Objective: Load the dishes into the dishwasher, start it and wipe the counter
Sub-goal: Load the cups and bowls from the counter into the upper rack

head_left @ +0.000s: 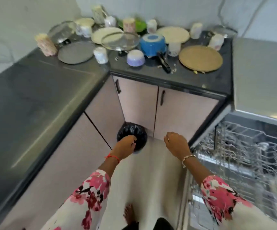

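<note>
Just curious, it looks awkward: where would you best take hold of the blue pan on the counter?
By its black handle, coming from the front edge of the counter: the blue pan sits upside down, handle sticking out toward that edge.

Soft, even light fills the view — bright, with only faint shadows under the dishes (200, 58) at the top of the frame. The dark counter (35, 90) at left carries a pale streak of glare. Motion blur smears everything, my left hand (126, 145) and right hand (176, 143) included, worst in the dishwasher rack (244, 146) at lower right — and the wide lens bends straight edges near the borders.
</note>
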Action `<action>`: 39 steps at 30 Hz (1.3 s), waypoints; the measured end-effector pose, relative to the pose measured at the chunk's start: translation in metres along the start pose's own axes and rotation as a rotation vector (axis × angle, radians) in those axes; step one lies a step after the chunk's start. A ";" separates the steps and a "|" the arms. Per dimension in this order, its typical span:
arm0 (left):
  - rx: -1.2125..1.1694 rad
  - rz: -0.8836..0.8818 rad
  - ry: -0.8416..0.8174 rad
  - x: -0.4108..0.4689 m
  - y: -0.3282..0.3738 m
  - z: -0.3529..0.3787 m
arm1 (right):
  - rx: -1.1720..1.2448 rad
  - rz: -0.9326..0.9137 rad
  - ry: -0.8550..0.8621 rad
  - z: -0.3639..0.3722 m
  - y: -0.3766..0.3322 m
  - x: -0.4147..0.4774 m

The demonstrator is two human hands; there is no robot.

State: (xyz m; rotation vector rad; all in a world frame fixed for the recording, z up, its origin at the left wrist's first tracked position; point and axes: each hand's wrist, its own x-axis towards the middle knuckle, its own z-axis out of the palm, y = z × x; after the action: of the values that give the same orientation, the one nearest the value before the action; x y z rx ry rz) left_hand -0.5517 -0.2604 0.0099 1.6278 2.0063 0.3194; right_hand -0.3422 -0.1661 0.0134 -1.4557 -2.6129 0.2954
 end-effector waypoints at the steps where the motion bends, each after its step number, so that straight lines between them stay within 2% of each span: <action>1: 0.004 -0.007 0.021 0.007 -0.007 -0.016 | 0.017 -0.007 0.038 -0.006 -0.008 0.011; 3: 0.013 -0.005 0.074 0.027 -0.025 -0.047 | 0.028 -0.032 0.093 -0.022 -0.026 0.038; 6: -0.004 0.019 0.149 0.061 -0.043 -0.087 | 0.042 -0.021 0.059 -0.044 -0.042 0.087; 16: -0.040 0.125 0.377 0.219 -0.050 -0.184 | 0.152 -0.028 0.326 -0.103 -0.032 0.279; 22: -0.083 0.197 0.585 0.329 -0.025 -0.254 | 0.146 -0.049 0.360 -0.140 -0.016 0.415; 26: -0.102 0.155 0.657 0.378 -0.039 -0.307 | 0.155 -0.072 0.318 -0.155 -0.026 0.496; 30: -0.094 0.030 0.599 0.421 -0.083 -0.351 | 0.156 -0.096 0.237 -0.159 -0.047 0.570; 35: -0.055 -0.187 0.414 0.457 -0.153 -0.374 | 0.180 -0.080 0.127 -0.155 -0.077 0.638; 39: -0.008 -0.154 0.281 0.459 -0.188 -0.365 | 0.111 -0.067 0.027 -0.140 -0.093 0.683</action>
State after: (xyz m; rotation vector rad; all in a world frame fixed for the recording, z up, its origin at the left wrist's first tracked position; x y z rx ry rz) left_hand -0.9651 0.1868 0.1038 1.4788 2.3197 0.5218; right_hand -0.7470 0.3826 0.1876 -1.3254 -2.5727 0.4035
